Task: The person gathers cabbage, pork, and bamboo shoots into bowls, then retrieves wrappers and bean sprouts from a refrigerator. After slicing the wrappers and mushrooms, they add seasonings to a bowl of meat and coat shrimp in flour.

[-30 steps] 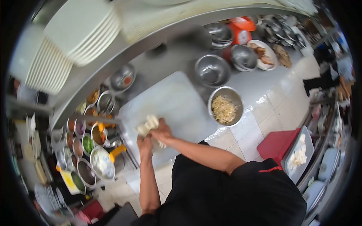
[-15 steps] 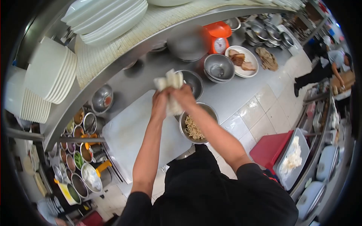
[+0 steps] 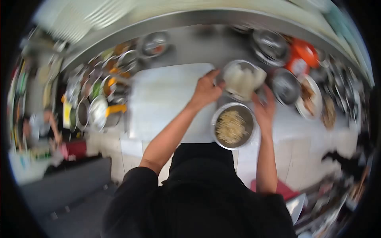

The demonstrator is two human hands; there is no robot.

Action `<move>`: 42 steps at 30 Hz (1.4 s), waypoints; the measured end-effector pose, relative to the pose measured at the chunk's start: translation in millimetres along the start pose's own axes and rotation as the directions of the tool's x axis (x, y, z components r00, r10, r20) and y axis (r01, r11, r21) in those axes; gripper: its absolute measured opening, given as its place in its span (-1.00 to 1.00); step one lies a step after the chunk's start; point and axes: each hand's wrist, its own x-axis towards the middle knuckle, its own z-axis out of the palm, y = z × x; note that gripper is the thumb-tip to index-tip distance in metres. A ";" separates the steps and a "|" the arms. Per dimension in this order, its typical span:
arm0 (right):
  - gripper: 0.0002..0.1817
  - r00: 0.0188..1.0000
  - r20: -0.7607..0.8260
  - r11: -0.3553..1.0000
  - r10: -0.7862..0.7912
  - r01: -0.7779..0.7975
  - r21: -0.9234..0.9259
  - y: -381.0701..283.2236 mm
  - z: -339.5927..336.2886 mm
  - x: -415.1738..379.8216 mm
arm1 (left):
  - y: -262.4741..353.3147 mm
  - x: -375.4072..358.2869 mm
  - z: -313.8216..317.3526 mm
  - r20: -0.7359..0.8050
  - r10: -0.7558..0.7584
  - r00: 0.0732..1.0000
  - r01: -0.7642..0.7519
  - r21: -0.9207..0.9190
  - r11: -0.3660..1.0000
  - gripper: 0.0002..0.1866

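Note:
A metal bowl (image 3: 237,62) holds several long, off-white pieces (image 3: 243,80), blurred by motion. My left hand (image 3: 206,89) is at this bowl's left rim, its fingers and thumb closed on the edge. Beside the lower right of the rim is my right hand (image 3: 264,109), fingers apart and stretched upward. Nearer to my body stands a second metal bowl (image 3: 214,131), filled with pale, thin shreds (image 3: 231,127) like bean sprouts or noodles. A large white cutting board (image 3: 166,99) lies under and left of my left forearm.
Right of the bowls stand another metal bowl (image 3: 285,87), a white plate (image 3: 315,107) with brown meat and an orange scale (image 3: 303,57). Several ingredient containers (image 3: 97,111) crowd the left. A metal shelf edge (image 3: 198,18) runs across the back. Another person (image 3: 39,127) is at far left.
The off-white bundle I held in both hands now lies in the metal bowl as separate-looking pieces. My hands have parted to either side of that bowl. The view has turned.

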 end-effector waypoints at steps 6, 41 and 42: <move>-0.28 0.996 -0.053 0.860 -0.076 0.039 -0.509 50.3 -32.0 -91.3 | -116.9 -120.3 -177.2 -0.659 0.152 0.736 0.449 0.644 0.619 -0.47; -0.70 -0.252 0.919 0.062 -0.304 0.957 0.283 -205.3 737.5 -304.4 | -250.8 -189.1 -286.5 -0.577 0.034 0.816 0.019 0.086 0.996 -0.69; -0.73 -0.244 0.925 0.034 -0.292 0.964 0.265 -201.4 742.0 -309.4 | -254.0 -192.9 -282.1 -0.547 0.025 0.837 0.006 0.056 0.998 -0.70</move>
